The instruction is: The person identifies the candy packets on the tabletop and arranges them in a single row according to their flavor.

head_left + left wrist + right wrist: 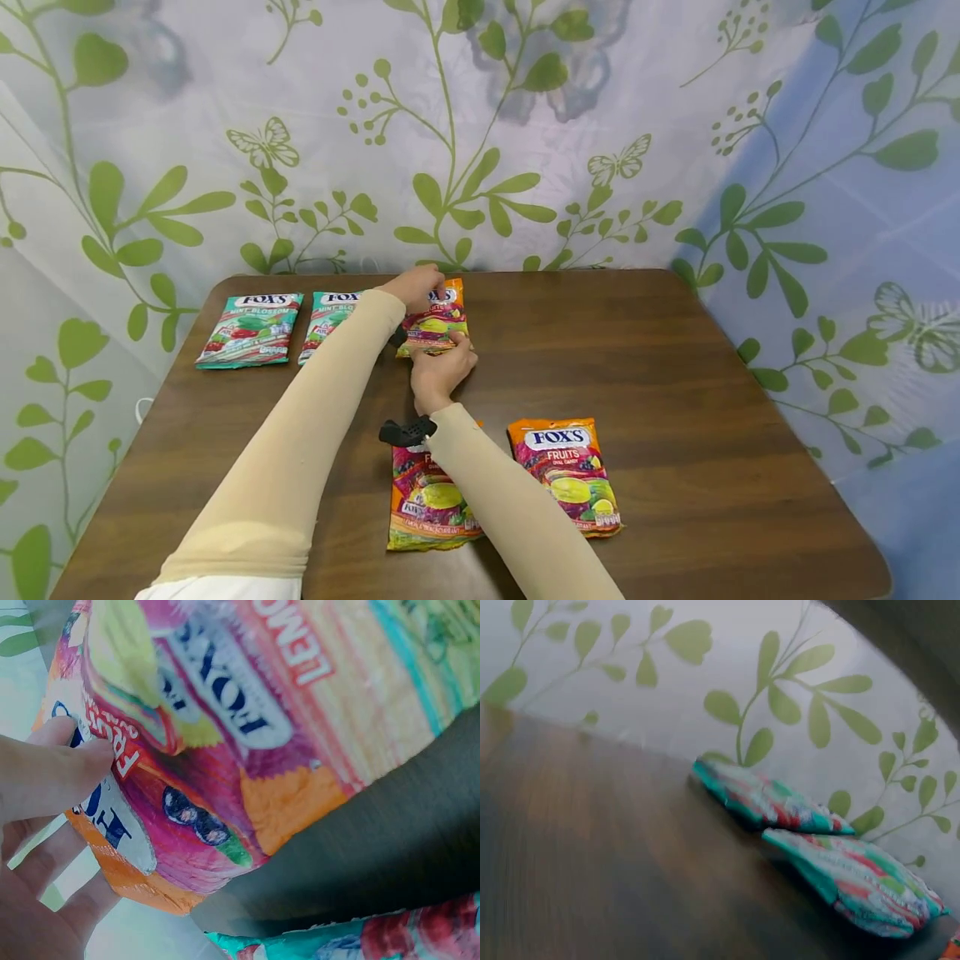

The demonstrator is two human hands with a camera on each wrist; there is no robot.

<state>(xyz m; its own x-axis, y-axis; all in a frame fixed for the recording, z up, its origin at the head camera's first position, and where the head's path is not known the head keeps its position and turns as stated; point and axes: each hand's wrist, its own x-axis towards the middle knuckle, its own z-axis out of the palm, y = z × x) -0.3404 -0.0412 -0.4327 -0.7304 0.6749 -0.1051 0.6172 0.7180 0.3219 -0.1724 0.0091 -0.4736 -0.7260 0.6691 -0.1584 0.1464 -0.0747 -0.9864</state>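
Observation:
An orange and purple FOX'S fruit candy bag (434, 321) lies between my two hands near the back of the table. With thumb and fingers on opposite faces, my left hand (417, 287) grips its top end. In the left wrist view the fingers (56, 742) show over the printed logo end of the candy bag (217, 742). My right hand (442, 371) holds the bag's lower edge, its thumb lying up over the front. That hand is out of sight in the right wrist view, where just an orange corner of the bag (952, 946) shows.
Two teal mint candy bags, one (251, 331) at the far left and one (327, 321) partly behind my left forearm, lie in the back row. Nearer me lie two orange fruit bags, one (427, 508) under my right forearm and one (566, 475) beside it. A patterned curtain (480, 167) backs the wooden table (675, 400).

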